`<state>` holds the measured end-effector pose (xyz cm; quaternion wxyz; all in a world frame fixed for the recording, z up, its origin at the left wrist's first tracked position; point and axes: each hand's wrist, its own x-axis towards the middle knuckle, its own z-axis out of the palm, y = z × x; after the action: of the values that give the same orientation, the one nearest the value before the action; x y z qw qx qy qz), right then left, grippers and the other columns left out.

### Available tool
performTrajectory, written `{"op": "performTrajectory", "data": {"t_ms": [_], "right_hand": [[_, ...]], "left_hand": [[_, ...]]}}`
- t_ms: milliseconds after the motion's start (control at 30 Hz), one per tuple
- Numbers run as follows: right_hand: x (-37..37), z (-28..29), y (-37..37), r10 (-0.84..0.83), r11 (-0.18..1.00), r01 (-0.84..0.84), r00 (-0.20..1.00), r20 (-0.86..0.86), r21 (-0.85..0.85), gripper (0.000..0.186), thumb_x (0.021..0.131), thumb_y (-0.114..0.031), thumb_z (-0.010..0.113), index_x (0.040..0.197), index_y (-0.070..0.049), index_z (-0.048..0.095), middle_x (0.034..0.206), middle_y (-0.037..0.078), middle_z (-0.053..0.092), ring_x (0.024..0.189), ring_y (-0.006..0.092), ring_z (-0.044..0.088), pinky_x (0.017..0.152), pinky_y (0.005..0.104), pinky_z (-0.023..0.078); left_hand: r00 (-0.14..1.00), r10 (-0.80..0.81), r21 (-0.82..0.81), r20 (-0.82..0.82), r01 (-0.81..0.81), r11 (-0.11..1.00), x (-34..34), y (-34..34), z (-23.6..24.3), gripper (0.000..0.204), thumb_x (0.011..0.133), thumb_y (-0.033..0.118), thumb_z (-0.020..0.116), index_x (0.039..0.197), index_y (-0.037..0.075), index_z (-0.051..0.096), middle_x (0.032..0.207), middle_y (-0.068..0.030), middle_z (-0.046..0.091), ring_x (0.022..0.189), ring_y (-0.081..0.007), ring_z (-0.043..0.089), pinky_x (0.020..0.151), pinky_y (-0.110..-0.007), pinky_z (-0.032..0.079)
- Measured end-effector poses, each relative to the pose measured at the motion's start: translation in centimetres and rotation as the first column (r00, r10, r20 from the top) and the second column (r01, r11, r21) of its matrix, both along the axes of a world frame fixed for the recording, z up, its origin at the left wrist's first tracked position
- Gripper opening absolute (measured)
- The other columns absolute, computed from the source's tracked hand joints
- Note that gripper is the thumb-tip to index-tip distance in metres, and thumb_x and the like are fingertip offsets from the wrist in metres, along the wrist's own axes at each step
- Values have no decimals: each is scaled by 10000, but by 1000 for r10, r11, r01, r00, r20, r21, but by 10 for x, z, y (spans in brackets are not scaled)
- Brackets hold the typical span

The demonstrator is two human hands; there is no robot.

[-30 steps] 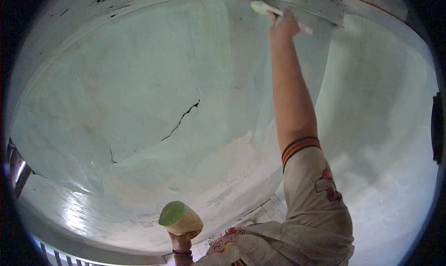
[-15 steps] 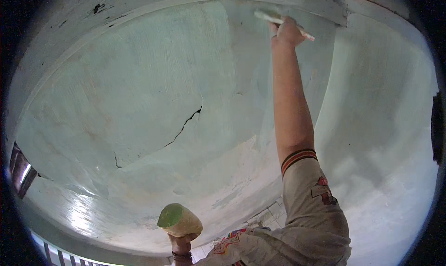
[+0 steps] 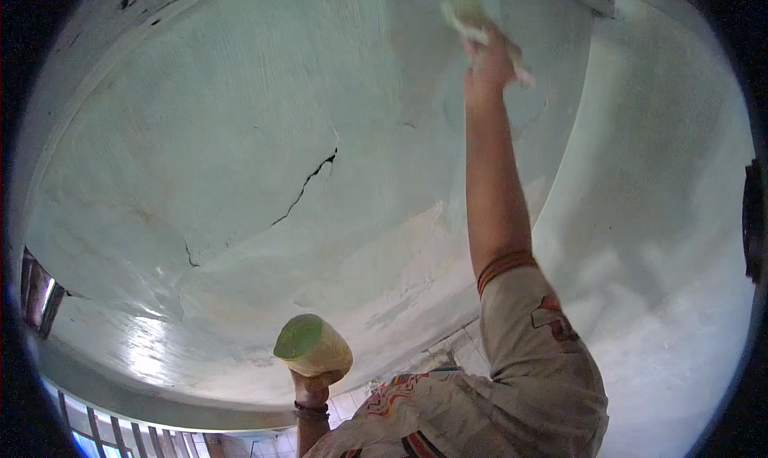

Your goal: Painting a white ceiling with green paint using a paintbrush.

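The right hand [image 3: 490,62] is raised at full reach, its grip clamped on the handle of a paintbrush [image 3: 472,22]. The brush's pale bristles lie just beyond the fingers, pressed against the ceiling [image 3: 240,138] close to where it meets the wall [image 3: 664,218]. The end of the handle sticks out from the near side of the fist. The ceiling is coated in pale green paint, and a dark crack [image 3: 308,186] runs across it well to the left of the right grip, with a thinner branch trailing lower left.

The left hand [image 3: 312,386] is held low, its grip closed from below around a small paint container [image 3: 314,346]. The container is tilted, and its open mouth shows green paint inside. A dark band sits on the wrist just under that hand.

A beige short sleeve [image 3: 536,354] with a striped cuff covers the right upper arm. Far left of the left grip, a window opening [image 3: 36,298] shows at the rim of the view.
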<state>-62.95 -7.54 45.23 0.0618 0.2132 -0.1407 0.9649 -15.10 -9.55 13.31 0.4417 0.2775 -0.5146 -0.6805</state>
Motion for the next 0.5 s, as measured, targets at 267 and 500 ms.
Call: {"op": "performTrajectory", "data": {"t_ms": [267,500], "right_hand": [[-39,-285,7,-434,742,180,863,258,645,288,802,-163,608,1042,-23,533,980,90,570,838,201,555,682,359,479],[-24,-33,44,-56,994,67,990,-126,83,176,823,-112,574,943,2,513,917,88,544,769,206,562,613,341,480]], "left_hand": [[1000,6,187,15,-9,982,-4,6,15,851,433,-53,773,1208,72,444,1106,-82,539,1016,-248,537,853,-417,491],[983,-168,-109,67,175,979,8,-2,2,821,654,317,767,1297,86,312,1226,-110,439,1090,-292,484,854,-464,499]]}}
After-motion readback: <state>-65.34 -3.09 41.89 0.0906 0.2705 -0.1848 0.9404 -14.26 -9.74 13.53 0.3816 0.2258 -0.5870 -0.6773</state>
